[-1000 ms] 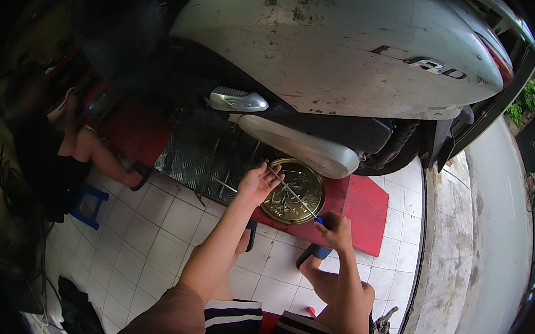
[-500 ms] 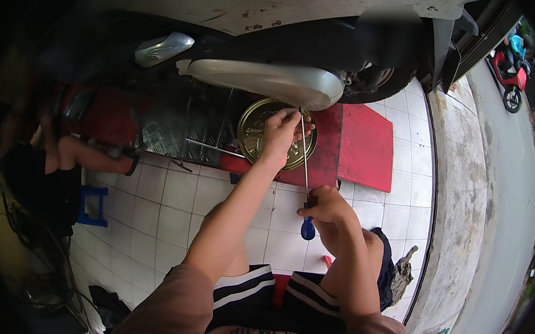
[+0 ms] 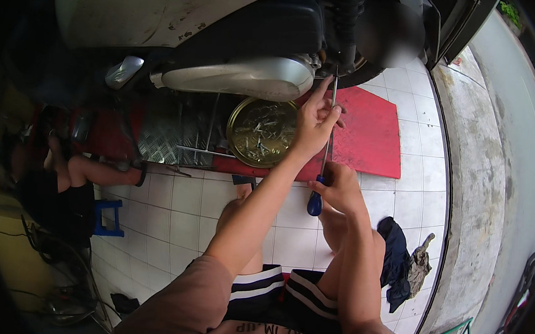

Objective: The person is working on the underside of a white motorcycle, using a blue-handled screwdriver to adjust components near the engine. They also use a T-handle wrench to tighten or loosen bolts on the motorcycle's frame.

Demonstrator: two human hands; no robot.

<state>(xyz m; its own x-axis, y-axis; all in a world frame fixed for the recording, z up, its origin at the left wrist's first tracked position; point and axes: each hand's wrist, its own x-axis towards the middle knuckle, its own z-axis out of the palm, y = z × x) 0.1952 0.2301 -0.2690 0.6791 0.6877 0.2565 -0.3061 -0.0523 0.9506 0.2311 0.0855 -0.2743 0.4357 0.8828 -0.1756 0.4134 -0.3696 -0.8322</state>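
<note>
Steel screwdriver (image 3: 327, 140) points up at the scooter's silver engine cover (image 3: 240, 77); my right hand (image 3: 340, 188) grips its blue handle, left hand (image 3: 315, 122) pinches the shaft. If the tip slips, my fingers get jabbed.

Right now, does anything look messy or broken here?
Yes. Dark rags lie crumpled on the white floor tiles beside the right knee, and the scooter's silver body panel is scuffed and chipped. Loose metal parts fill the round brass tray.
</note>
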